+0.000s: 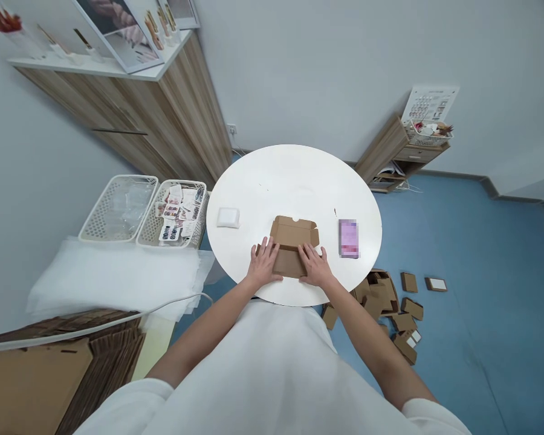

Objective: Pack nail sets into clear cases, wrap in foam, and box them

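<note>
A flat brown cardboard box blank [292, 241] lies near the front of the round white table [294, 181], its far flap raised. My left hand [263, 263] rests flat on the blank's left side, fingers stretched out. My right hand [315, 266] presses flat on its right side, fingers spread. Neither hand grips anything. A small white packet [228, 217] lies to the left of the blank. A pink card-like item [349, 238] lies to its right.
Two white mesh baskets [118, 208] stand left of the table, one holding small printed cards [178, 214]. Folded brown boxes [396, 308] lie scattered on the blue floor at the right. Stacked cardboard sheets [49, 368] sit at lower left. Wooden cabinets stand against the wall.
</note>
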Motion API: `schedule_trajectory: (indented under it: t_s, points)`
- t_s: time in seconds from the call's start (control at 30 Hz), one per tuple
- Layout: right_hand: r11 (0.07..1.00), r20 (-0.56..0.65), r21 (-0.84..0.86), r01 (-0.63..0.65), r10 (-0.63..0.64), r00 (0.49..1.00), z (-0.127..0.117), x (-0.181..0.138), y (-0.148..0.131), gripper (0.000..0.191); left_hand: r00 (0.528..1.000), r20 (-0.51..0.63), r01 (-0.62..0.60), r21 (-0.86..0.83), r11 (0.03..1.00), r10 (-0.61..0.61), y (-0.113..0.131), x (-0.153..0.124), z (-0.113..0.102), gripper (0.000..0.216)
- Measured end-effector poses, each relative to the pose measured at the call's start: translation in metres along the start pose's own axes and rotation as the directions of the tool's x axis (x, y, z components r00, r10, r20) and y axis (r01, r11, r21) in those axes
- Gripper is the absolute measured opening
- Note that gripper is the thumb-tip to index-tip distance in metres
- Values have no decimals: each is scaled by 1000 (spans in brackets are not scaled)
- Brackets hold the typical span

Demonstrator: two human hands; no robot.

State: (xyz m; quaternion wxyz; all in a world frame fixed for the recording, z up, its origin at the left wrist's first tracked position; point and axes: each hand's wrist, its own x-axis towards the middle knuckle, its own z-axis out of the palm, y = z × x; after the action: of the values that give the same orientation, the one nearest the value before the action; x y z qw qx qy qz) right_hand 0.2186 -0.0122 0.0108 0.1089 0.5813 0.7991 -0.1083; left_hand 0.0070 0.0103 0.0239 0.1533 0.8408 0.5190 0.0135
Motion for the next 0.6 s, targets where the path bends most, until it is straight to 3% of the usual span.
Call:
schedule_trajectory:
  t_s: [0.1,0.17,0.27,0.37,0.47,0.6]
  points:
    - [1000,-9,3,12,-12,1000,-1,0,0,111,970,-63,223,-168,960,-237,-13,-20,1,109]
    - [1000,-18,2,17,-17,1000,-1,-1,0,110,902,-36,390,-367,845,-431,-24,-32,9,108]
    - [1000,-33,2,19,-19,999,-1,-1,0,107,857,173,453,-704,548,-486,-39,-41,31,103]
    - [1000,-40,5,21,-20,999,0,-2,-1,106,828,222,439,-829,348,-516,-46,-36,53,92]
    - [1000,-38,7,20,-20,999,1,-2,-2,105,807,200,454,-812,366,-556,-47,-27,61,74]
    - [1000,-24,24,11,-11,1000,0,-2,-3,105,842,171,445,-756,480,-512,-46,-20,52,41]
